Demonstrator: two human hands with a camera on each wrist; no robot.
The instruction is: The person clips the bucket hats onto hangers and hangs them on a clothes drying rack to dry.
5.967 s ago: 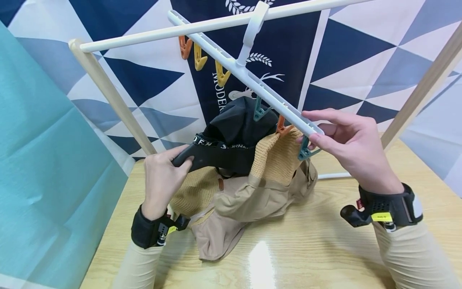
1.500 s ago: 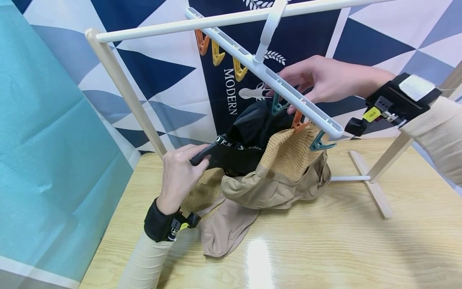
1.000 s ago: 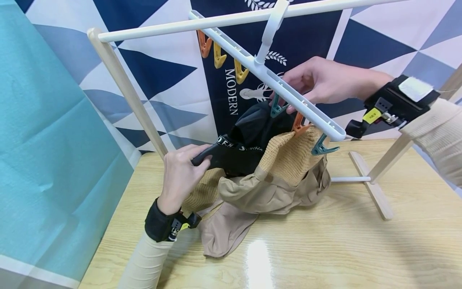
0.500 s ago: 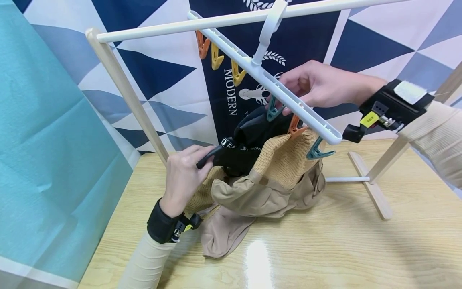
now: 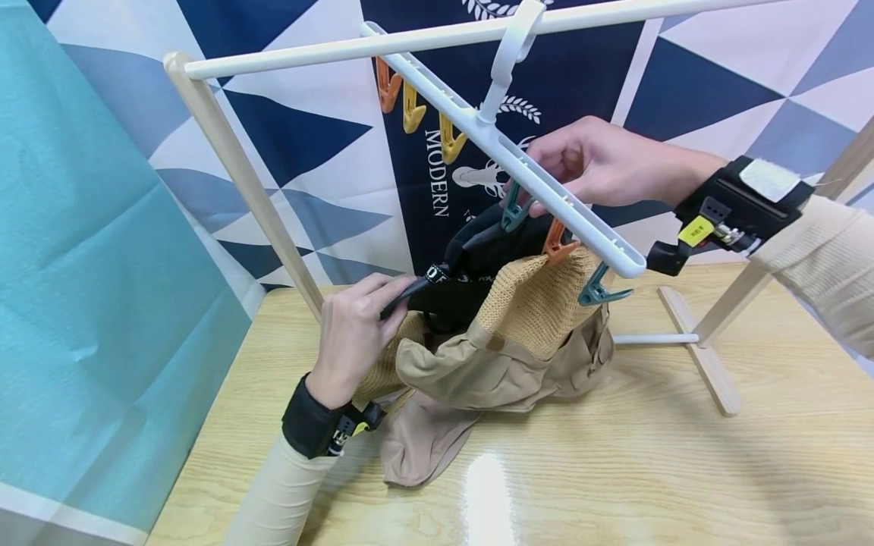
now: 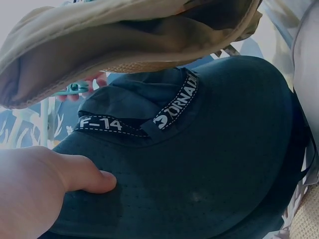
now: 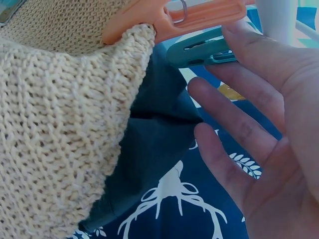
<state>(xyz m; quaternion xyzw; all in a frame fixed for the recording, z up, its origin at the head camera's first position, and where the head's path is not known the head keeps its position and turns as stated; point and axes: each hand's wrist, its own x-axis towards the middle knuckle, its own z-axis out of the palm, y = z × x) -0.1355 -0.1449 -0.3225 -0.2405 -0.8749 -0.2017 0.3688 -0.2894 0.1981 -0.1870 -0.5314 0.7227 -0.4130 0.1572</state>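
Note:
My left hand (image 5: 358, 322) pinches the brim of a dark bucket hat (image 6: 219, 144), thumb on top. White lettering runs along its inner band. My right hand (image 5: 601, 163) pinches the tail of a teal clip (image 7: 207, 47) under the white clip hanger (image 5: 546, 182), thumb above and a finger beneath. The clip's mouth is at the dark hat's crown; whether it bites the cloth I cannot tell. In front, an orange clip (image 5: 558, 243) holds a tan knitted hat (image 5: 539, 303) with a beige cloth brim. The dark hat is partly hidden behind it.
The hanger hooks over a white rail (image 5: 328, 53) of a wooden rack. Another teal clip (image 5: 601, 288) hangs at the near end, and orange and yellow clips (image 5: 413, 110) at the far end. More beige cloth (image 5: 426, 440) lies on the wooden table (image 5: 580, 470).
My right hand has left the hanger's near end and moved to the teal clip farther along. Over the last second, my left hand has pushed the dark hat's brim slightly right.

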